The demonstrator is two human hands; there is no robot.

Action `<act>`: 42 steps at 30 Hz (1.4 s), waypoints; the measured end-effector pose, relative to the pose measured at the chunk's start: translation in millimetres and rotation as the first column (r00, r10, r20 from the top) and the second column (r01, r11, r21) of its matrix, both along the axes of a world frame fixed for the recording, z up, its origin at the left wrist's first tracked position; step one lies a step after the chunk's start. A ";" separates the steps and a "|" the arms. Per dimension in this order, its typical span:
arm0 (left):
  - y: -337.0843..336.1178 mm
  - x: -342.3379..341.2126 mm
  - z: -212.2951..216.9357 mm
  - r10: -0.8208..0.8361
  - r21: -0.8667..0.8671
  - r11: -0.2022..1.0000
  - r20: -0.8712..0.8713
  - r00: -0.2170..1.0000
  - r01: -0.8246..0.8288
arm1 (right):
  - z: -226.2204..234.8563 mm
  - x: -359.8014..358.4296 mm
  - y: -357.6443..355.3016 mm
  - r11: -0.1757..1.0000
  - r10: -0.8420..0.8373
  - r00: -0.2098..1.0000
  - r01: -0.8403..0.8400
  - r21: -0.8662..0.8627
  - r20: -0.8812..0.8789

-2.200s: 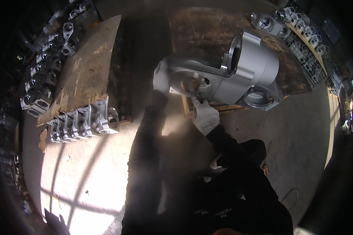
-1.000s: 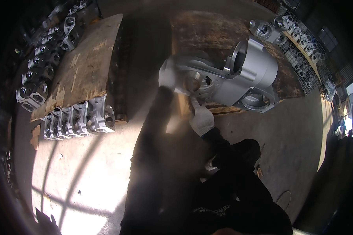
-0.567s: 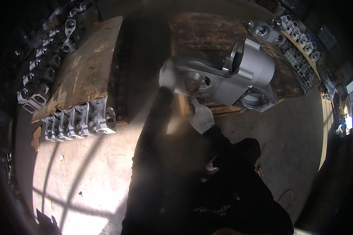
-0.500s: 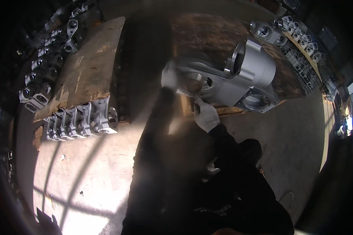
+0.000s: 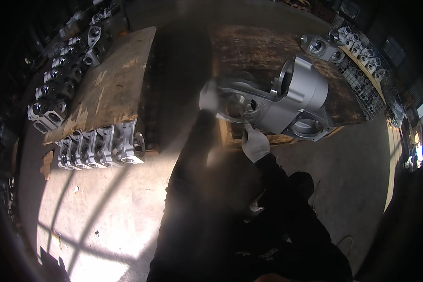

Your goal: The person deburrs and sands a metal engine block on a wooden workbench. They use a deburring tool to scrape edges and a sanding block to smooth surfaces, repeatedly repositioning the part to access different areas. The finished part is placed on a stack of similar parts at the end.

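A large grey metal casting [image 5: 286, 101] with a round open barrel lies tilted on a worn wooden pallet [image 5: 268, 51]. My left hand [image 5: 208, 96], in a white glove, grips the casting's near left end. In its own white glove, my right hand [image 5: 254, 143] presses against the lower front edge of the casting, with a thin tool-like piece between the fingers that I cannot make out. Both dark sleeves rise from the lower edge of the view.
A second wooden pallet [image 5: 110, 89] stands to the left, with a row of smaller grey castings [image 5: 101, 148] along its front edge and more castings [image 5: 61, 80] along its far left side. Further castings [image 5: 322, 47] and a wire crate [image 5: 361, 77] sit at the back right. Concrete floor lies below.
My right hand has slid a little lower along the casting's front edge. The left hand stays on the casting's end, and the casting has barely shifted.
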State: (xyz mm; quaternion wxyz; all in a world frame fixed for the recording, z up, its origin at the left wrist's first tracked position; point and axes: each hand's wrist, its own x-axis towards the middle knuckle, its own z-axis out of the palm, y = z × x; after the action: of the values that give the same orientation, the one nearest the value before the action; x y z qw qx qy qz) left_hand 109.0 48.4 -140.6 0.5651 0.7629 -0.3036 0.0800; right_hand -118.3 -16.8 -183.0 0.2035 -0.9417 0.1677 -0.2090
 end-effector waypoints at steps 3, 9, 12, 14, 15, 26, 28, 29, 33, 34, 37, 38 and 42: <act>-2.6 5.7 -7.3 0.039 0.055 0.997 0.134 0.990 -0.047 | -20.6 -1.1 6.2 0.984 -0.132 0.991 0.135 -0.113 0.033; -14.8 21.8 -27.8 0.028 -0.025 0.999 0.102 0.994 -0.025 | -45.5 2.0 6.8 0.994 -0.101 0.993 0.098 -0.056 -0.053; -19.1 22.7 -30.0 -0.070 -0.205 0.977 -0.034 0.997 0.062 | -34.9 4.1 7.5 0.993 -0.112 0.993 0.112 -0.039 -0.020; -16.7 17.9 -25.6 -0.213 -0.369 0.926 -0.325 0.921 0.084 | -17.4 -0.5 14.4 0.975 -0.173 0.982 0.181 -0.126 0.071; -14.3 13.9 -21.9 -0.183 -0.351 0.935 -0.361 0.914 0.049 | -5.5 -7.7 19.3 0.989 -0.126 0.992 0.124 -0.075 -0.018; -14.5 -1.2 1.1 -0.052 -0.297 0.950 -0.448 0.893 -0.093 | -12.9 -370.6 -36.8 0.908 -0.396 0.914 0.373 0.192 0.095; -14.9 -3.7 -3.4 -0.076 -0.297 0.954 -0.404 0.912 -0.052 | -76.1 -450.9 -58.0 0.765 -0.598 0.796 0.601 0.232 -0.092; -14.0 -4.2 -5.9 -0.107 -0.313 0.950 -0.363 0.926 -0.013 | -110.6 -485.0 -65.0 0.595 -0.699 0.585 0.795 0.119 -0.411; -7.1 -8.1 -10.9 -0.033 -0.301 0.949 -0.377 0.925 -0.089 | -227.9 -563.0 -60.7 0.852 -0.523 0.540 0.349 -0.390 -0.660; -4.6 -6.0 -10.2 -0.043 -0.276 0.960 -0.344 0.938 -0.057 | -242.0 -565.6 -56.2 0.842 -0.508 0.446 0.437 -0.316 -0.737; 7.8 -7.4 -7.1 -0.095 -0.146 0.986 -0.127 0.987 0.076 | -228.5 -531.9 -63.1 0.706 -0.319 0.156 0.697 -0.125 -0.935; 12.0 -10.2 -5.2 -0.138 -0.191 0.977 -0.251 0.958 0.091 | -204.2 -508.0 -77.1 0.497 -0.612 0.265 0.862 -0.102 -0.745; 27.1 -24.3 2.2 -0.062 0.017 0.997 -0.312 0.948 0.071 | -40.5 -370.5 -174.2 0.629 -0.775 0.616 0.731 0.264 0.142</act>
State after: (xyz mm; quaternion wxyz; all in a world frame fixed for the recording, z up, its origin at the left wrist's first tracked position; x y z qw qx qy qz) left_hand 84.7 75.5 -138.4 0.5976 0.7631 -0.2375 -0.0645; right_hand -488.9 -191.0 -223.6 0.1993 -0.7276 0.5406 -0.3723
